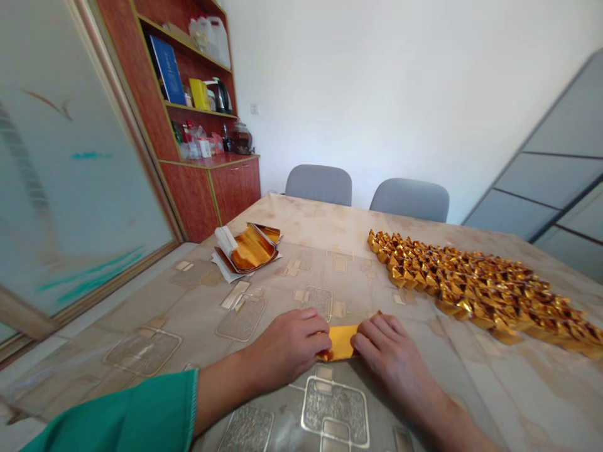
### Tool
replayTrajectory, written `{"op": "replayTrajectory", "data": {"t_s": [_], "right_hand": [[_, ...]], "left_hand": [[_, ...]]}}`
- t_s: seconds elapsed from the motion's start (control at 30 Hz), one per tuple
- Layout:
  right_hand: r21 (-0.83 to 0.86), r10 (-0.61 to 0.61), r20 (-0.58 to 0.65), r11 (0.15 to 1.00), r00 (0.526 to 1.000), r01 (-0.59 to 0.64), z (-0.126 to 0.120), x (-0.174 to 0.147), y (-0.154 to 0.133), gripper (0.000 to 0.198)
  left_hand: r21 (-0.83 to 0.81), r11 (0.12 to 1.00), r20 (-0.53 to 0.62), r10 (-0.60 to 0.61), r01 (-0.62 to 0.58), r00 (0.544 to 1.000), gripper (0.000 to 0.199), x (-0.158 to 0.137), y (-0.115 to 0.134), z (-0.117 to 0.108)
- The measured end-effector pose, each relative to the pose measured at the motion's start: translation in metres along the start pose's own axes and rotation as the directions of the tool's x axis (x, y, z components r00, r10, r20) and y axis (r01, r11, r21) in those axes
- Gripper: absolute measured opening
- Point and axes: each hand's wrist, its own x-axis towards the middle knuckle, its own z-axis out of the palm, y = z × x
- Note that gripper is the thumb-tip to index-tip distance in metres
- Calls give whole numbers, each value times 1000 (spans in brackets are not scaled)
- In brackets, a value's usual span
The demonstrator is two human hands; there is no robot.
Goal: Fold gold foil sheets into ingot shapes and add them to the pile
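Observation:
A small folded piece of gold foil paper (343, 343) lies low over the table between my two hands. My left hand (294, 345) grips its left end, the fingers bent over the edge. At the opposite end my right hand (393, 348) has its fingers curled onto the foil, with a pointed corner showing above them. Both thumbs are mostly hidden. Farther off on the left lies a stack of gold foil sheets (257, 248) with white paper around it. To the right stand rows of folded gold foil pieces (452, 276), packed close together.
A patterned tablecloth (277, 402) covers the table. Beyond its far edge stand two grey chairs (319, 184) (409, 198). At the back left is a red-brown cabinet (188, 188) with bottles, a kettle and a glass jar (242, 138). A frosted glass panel (70, 157) borders the left side.

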Motion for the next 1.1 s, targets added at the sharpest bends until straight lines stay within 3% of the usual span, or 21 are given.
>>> {"op": "replayTrajectory", "data": {"t_s": [0.2,0.43,0.57,0.7,0.83,1.1], "right_hand": [[256,194,257,931,947,-260,-10,3,-18,5],[401,321,287,815,902,-418,0,14,-43,13],[440,366,296,767,882,-466,2,13,-40,21],[473,377,322,731,869,-492,-3,15,-37,26],[494,395,333,701,856,-515,-1,17,-37,35],[383,481,267,742,835,-551,12,12,-38,26]], "left_hand": [[-217,969,23,-118,120,993,6,-3,-7,5],[-297,943,53,-140,149,989,6,0,-3,7],[-334,909,83,-233,247,969,13,-2,-4,4],[-332,894,80,-292,301,953,2,-2,-10,3],[-297,893,103,-321,337,941,4,0,-11,2],[-279,876,113,-377,393,919,8,2,-8,3]]}}
